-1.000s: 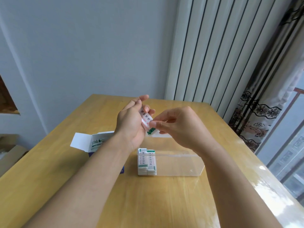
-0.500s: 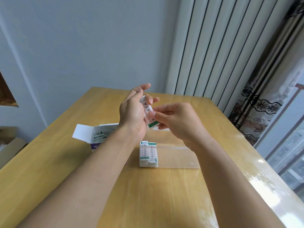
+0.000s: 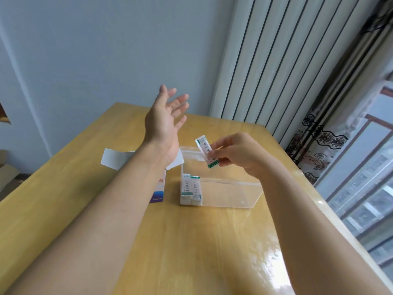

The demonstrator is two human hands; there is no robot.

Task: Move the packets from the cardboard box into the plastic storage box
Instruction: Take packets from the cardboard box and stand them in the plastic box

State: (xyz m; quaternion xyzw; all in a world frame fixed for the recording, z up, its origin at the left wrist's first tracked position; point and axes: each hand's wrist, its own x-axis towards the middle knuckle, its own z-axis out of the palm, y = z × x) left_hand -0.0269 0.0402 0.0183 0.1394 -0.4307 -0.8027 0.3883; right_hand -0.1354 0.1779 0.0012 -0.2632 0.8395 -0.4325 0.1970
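The cardboard box [image 3: 160, 188] shows "45" in red; the packets' [image 3: 190, 189] print is too blurred to read

A wooden table [image 3: 202, 252] stands near a patterned curtain [image 3: 319, 145].

The left hand [image 3: 164, 122] no longer touches the packet [image 3: 207, 151]; it is now lifted clear, up and to the left, fingers spread and holding nothing. The right hand [image 3: 238, 154] alone now pinches the packet, which has come away from the left palm and sits lower, tilted, over the open top of the plastic storage box [image 3: 231, 195]. The hands, together a moment ago, are now well apart
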